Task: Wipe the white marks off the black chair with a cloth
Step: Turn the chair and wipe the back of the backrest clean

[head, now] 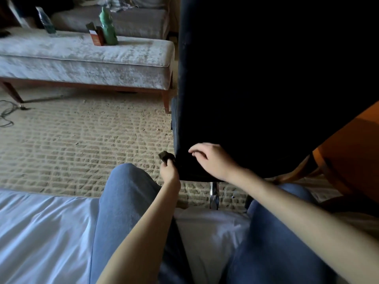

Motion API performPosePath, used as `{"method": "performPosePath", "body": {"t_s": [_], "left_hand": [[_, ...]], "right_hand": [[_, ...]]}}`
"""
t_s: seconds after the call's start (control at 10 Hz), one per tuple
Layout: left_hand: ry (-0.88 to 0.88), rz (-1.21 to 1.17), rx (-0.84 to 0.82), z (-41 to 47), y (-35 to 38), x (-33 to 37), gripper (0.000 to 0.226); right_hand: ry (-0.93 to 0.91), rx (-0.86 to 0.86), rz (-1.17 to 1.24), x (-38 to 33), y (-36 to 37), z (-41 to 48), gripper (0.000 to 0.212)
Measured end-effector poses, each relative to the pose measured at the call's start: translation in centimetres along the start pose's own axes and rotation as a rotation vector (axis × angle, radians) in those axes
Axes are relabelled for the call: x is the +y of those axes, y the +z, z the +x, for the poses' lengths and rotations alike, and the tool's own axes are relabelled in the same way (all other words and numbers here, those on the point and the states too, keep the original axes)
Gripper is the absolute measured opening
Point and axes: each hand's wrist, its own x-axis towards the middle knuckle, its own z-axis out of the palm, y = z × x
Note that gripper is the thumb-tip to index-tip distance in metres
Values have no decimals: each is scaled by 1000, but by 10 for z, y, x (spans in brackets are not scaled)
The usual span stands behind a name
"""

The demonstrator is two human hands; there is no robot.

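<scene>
rug (82,140), grey bench (82,60), blk chair (266,78), cloth (165,155)

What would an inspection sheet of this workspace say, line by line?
Surface: black chair, its back very dark; faint pale specks along its left edge.
Job's things: dark cloth, bunched, at the chair's lower left corner.
Clutter: green bottle, clear bottle and small carton on the grey bench.
Hands: left hand grips the cloth; right hand rests on the chair back, fingers relaxed.
Cables: one dark cable lies on the carpet, far left.
Surroundings: pale bed sheet under the person; orange wooden furniture at right.
</scene>
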Motion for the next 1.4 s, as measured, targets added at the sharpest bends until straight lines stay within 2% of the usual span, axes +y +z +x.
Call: {"method": "performPosePath", "body": {"t_s": [0.1, 0.2, 0.3, 0.4, 0.5, 0.6, 0.7, 0.8, 0.9, 1.0, 1.1, 1.2, 1.3, 1.4], "left_hand": [[131, -11, 11, -15, 16, 9, 27], [470, -119, 26, -52, 28, 48, 24], [824, -128, -18, -75, 31, 98, 23], [919, 16, -19, -71, 26, 78, 24], [670, 149, 63, -49, 26, 3, 25], [362, 224, 150, -32, 35, -41, 25], [-18, 158, 178, -19, 39, -65, 29], [-240, 9, 139, -4, 43, -83, 22], [-331, -90, 83, 7, 50, -87, 28], [-517, -1020, 501, 2, 50, -63, 45], [-653, -896, 462, 28, 55, -66, 46], [-387, -501, 233, 51, 60, -60, 40], [-215, -279, 280, 33, 65, -23, 33], [-4, 35, 226, 23, 75, -20, 32]], "right_hand": [[-316, 201, -265, -13, -42, 3, 32], [-485, 265, -480, -21, -71, 10, 49], [-554, 291, -589, -27, -85, 22, 59], [-580, 307, -589, -28, -91, 27, 58], [-637, 263, -602, -12, -93, 17, 55], [-618, 198, -663, 18, -94, -4, 39], [-487, 300, -729, 50, -109, -20, 14], [-491, 325, -825, 73, -123, -23, 21], [-520, 328, -844, 77, -118, -16, 36], [-514, 345, -825, 73, -109, -8, 41], [-531, 330, -797, 61, -99, 4, 45], [-578, 273, -763, 47, -87, 23, 48], [-676, 163, -732, 34, -84, 43, 39], [-743, 49, -762, 26, -89, 57, 32]]}}
